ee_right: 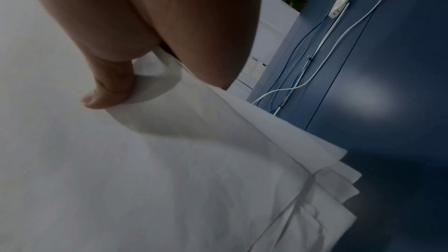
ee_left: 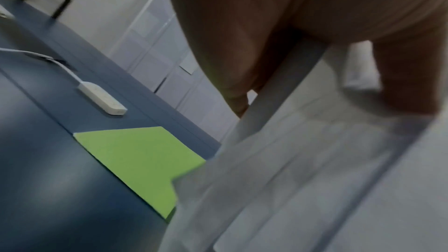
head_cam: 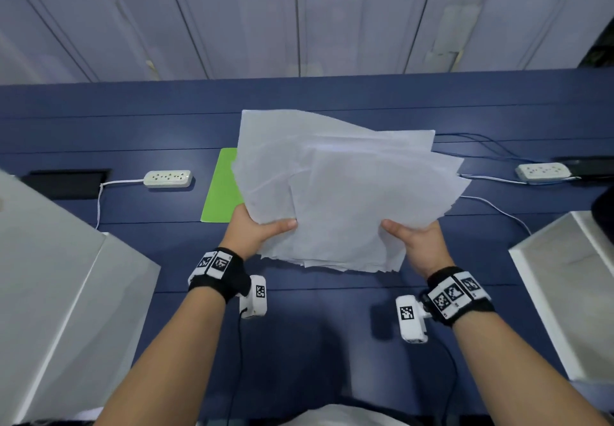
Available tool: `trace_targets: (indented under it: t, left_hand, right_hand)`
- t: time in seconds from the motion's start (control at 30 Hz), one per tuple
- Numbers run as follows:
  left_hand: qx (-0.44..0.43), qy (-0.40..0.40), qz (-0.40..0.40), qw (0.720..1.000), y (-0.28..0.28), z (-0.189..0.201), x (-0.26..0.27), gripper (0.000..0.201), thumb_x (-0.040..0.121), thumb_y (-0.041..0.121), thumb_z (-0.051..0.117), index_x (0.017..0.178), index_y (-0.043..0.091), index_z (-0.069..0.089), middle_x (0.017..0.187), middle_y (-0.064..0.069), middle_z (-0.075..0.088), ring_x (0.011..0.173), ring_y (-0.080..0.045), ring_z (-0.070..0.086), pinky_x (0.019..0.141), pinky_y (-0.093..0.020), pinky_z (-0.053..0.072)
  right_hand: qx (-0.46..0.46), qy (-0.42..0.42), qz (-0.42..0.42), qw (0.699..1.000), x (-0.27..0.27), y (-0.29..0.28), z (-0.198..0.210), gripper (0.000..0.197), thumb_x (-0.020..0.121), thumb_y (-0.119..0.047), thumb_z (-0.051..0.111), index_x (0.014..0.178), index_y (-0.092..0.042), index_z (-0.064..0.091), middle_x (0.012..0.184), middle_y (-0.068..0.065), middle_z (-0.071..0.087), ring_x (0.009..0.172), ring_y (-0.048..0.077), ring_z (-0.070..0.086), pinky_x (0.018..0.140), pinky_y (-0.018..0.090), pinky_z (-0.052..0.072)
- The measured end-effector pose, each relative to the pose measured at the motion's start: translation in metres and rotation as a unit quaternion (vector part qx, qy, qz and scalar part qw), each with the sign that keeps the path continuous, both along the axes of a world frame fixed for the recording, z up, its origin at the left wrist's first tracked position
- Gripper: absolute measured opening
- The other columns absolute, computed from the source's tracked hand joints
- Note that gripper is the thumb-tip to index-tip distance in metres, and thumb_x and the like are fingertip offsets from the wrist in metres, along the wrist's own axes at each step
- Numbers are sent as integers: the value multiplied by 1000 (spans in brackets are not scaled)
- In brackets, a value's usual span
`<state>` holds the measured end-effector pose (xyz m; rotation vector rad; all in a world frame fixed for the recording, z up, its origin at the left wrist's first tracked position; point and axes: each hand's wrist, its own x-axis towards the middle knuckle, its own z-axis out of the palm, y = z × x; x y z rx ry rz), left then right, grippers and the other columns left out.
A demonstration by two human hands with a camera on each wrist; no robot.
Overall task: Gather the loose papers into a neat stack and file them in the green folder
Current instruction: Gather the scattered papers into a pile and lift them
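Office workspace, long dark blue desk [head_cam: 332, 93] with seams between panels, white multi-socket power strips [head_cam: 168, 178] with trailing cables, black rectangular cable hatch [head_cam: 64, 183] set in the desktop, pale grey panelled cabinet fronts [head_cam: 232, 17] behind, white partition panels [head_cam: 59, 292] at both sides

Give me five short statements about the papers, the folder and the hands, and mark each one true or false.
1. Both hands hold the papers. True: left hand and right hand each have a grip on the bundle.
2. The papers form a neat, squared stack. False: the edges are fanned and uneven.
3. The green folder lies on the blue table. True.
4. The papers are inside the folder. False: they are held in front of it.
5. Only one power strip is on the table. False: there are two.
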<state>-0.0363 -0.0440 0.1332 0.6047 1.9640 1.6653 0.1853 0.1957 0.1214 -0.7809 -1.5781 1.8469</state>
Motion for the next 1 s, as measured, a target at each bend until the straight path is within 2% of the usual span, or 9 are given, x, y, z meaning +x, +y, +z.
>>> trace_targets:
  t: [0.17,0.3,0.4,0.53,0.6,0.67,0.73,0.9,1.0]
  left_hand:
    - [-20,27,-16,999,3,-19,15,46,65,14,91,108,17,76,110,1,79,106,-18,74,95,-37,57]
    - [-44,7,-29,999,-4,-31,22,48,68,4,90,104,29,71,98,22,77,96,8,70,82,-10,53]
    - [-90,-35,-70,993,-11,-38,32,50,50,33,83,97,28,66,86,22,72,81,20,65,72,0,45]
    - [-159,-6,-156,975,-8,-44,35,49,61,23,96,97,29,64,93,18,69,87,15,63,77,-2,44]
    - [-156,31,-124,979,-4,-43,34,50,63,27,96,103,31,67,97,21,70,89,16,64,86,-13,52]
    - [-99,-14,-35,994,0,-43,32,44,66,16,95,103,15,72,94,11,76,83,9,71,88,-26,59]
    - [-71,-49,15,996,1,-39,27,47,68,8,93,108,0,71,93,3,77,77,8,73,76,-18,60]
    - [-87,-52,-7,995,-2,-42,23,51,62,5,96,108,6,74,105,-4,80,102,-18,76,92,-36,60]
    - [-78,-47,2,996,-3,-46,22,48,60,6,96,103,8,76,101,-1,80,96,-15,76,86,-34,60]
  right_hand:
    - [11,-3,18,1000,2,-1,-9,38,76,5,77,106,-18,70,99,-9,78,94,6,73,82,17,55]
    - [-2,-39,36,999,8,-4,-30,43,69,-11,85,109,-16,72,109,3,77,103,18,72,91,32,56]
    - [-25,-94,58,994,16,-9,-45,41,69,-9,86,108,-8,73,106,6,78,102,28,73,89,40,57]
    - [-16,-129,61,990,18,-14,-50,36,72,-1,84,106,-5,72,96,3,77,86,7,75,73,16,57]
    - [-12,-127,54,990,14,-15,-47,33,75,6,80,107,1,71,97,2,75,76,-2,73,67,9,53]
    - [-5,-111,49,993,10,-13,-43,28,76,7,78,100,-7,73,97,2,74,77,-3,72,69,10,54]
    - [-1,-104,52,993,10,-9,-39,28,76,4,80,95,-15,72,97,0,76,79,-1,73,71,10,54]
    - [-49,-120,77,989,16,-4,-46,35,69,2,85,101,-6,74,102,10,78,98,28,74,85,39,60]
    - [-49,-114,71,990,16,-7,-46,30,72,4,83,99,-4,75,100,9,79,97,29,74,78,31,61]
